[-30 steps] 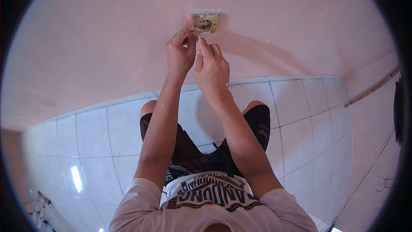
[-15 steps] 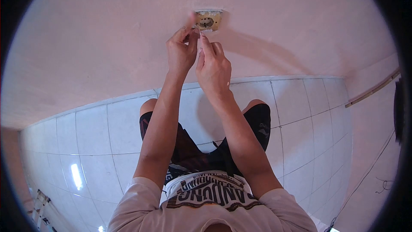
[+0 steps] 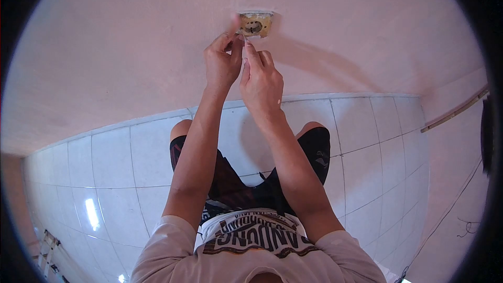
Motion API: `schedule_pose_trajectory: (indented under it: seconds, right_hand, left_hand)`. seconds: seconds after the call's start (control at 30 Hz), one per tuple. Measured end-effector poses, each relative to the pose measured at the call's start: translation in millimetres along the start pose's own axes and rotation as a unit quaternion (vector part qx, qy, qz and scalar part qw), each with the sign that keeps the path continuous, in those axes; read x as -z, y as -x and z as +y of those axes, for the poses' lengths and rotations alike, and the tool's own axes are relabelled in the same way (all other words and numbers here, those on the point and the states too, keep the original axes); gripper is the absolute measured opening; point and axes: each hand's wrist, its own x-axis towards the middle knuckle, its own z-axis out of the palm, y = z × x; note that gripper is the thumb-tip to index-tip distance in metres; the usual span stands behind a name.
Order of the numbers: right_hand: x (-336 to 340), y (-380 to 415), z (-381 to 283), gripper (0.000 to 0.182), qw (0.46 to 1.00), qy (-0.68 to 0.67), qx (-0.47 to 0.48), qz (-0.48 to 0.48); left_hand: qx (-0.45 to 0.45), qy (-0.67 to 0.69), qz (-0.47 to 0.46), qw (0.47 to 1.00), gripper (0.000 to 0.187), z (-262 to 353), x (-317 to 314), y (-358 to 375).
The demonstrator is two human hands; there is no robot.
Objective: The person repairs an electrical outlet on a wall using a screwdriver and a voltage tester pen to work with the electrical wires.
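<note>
A yellowish wall socket (image 3: 264, 20) is set in the pink wall, with rough, whitish, flaking edges and a dark round centre. At its lower left corner my left hand (image 3: 222, 62) is closed in a pinch, one blurred fingertip raised beside the socket's left side. My right hand (image 3: 262, 79) comes up just below the socket, index finger pointing at the left hand's fingertips and thumb close under it. Between the fingertips of both hands is something small and pale that I cannot make out.
The pink wall (image 3: 152, 57) meets a white tiled floor (image 3: 157, 152) below my hands. My bent knees are on either side of my arms. A ladder (image 3: 48, 251) stands at lower left. At right are a wooden strip (image 3: 456, 109) and a dark cable (image 3: 445, 217).
Both hands stay almost in place at the socket's lower left corner. The view has shifted very slightly.
</note>
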Motion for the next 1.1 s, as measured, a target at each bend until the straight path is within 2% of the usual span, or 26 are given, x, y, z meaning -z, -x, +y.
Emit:
schedule_pose_trajectory:
  seconds: [0.27, 0.37, 0.4, 0.43, 0.47, 0.5, 0.57, 0.67, 0.77, 0.8, 0.9, 0.93, 0.97, 1.0, 1.03, 1.1]
  right_hand:
    - [7.0, -7.1, -20.3, 0.036, 0.997, 0.071, -0.018, -0.03]
    - [-5.8, -6.6, -21.4, 0.031, 0.999, 0.028, -0.042, 0.019]
    - [-11.2, -6.4, -21.8, 0.03, 0.977, -0.157, -0.145, 0.019]
    - [-16.4, -7.1, -23.1, 0.03, 0.911, -0.336, -0.239, 0.018]
    - [-19.8, -7.1, -23.4, 0.029, 0.803, -0.501, -0.323, 0.016]
    - [-16.8, -7.8, -25.3, 0.029, 0.701, -0.623, -0.348, 0.016]
    - [-6.8, -7.3, -26.0, 0.029, 0.445, -0.815, -0.371, 0.015]
    - [-10.7, -5.8, -10.9, 0.028, 0.391, -0.845, -0.365, -0.001]
    - [-1.1, -11.3, -16.4, 0.026, 0.405, -0.824, -0.397, 0.006]
    - [1.4, -13.7, -20.0, 0.025, 0.398, -0.826, -0.4, 0.01]
    - [13.1, -23.2, -31.7, 0.025, 0.494, -0.75, -0.44, -0.007]
    - [12.9, -22.6, -28.1, 0.026, 0.661, -0.641, -0.39, -0.024]
    - [15.4, -21.1, -23.9, 0.025, 0.8, -0.504, -0.324, -0.041]
    - [17.2, -19.5, -23.4, 0.025, 0.899, -0.361, -0.245, -0.038]
    - [17.6, -17.4, -21.9, 0.024, 0.952, -0.247, -0.177, -0.036]
    - [18.1, -12.4, -22.6, 0.023, 0.987, -0.118, -0.103, -0.027]
  left_hand:
    - [0.012, 0.021, -0.02, 1.0, 0.049, -4.1, 1.8, 1.3]
    - [0.005, 0.023, -0.034, 0.999, 0.05, -10.2, 4.3, 1.4]
    - [0.01, 0.059, -0.038, 0.997, 0.046, -13.0, 4.9, 2.5]
    - [0.015, 0.094, -0.042, 0.995, 0.043, -15.7, 5.6, 3.1]
    - [0.019, 0.129, -0.047, 0.99, 0.04, -18.5, 6.5, 3.2]
    - [0.044, 0.168, -0.042, 0.984, 0.035, -16.3, 8.6, 1.7]
    - [0.096, 0.246, -0.033, 0.964, 0.027, -11.6, 12.8, 1.5]
    - [0.238, 0.215, -0.023, 0.947, 0.022, 25.4, 22.1, -3.3]
    - [0.368, 0.215, -0.147, 0.893, 0.022, 27.1, 27.4, -13.9]
    - [0.38, 0.336, -0.135, 0.851, 0.024, 26.9, 23.3, -15.2]
    - [0.442, 0.371, -0.153, 0.802, 0.022, 27.7, 28.5, -25.0]
    - [0.437, 0.376, -0.134, 0.806, 0.022, 25.1, 23.4, -26.0]
    - [0.434, 0.381, -0.114, 0.809, 0.021, 19.1, 16.5, -24.2]
    - [0.431, 0.385, -0.093, 0.811, 0.021, 19.0, 13.1, -23.8]
    - [0.433, 0.378, -0.094, 0.813, 0.021, 17.9, 12.4, -24.3]
    - [0.437, 0.363, -0.099, 0.817, 0.021, 19.1, 10.8, -23.7]
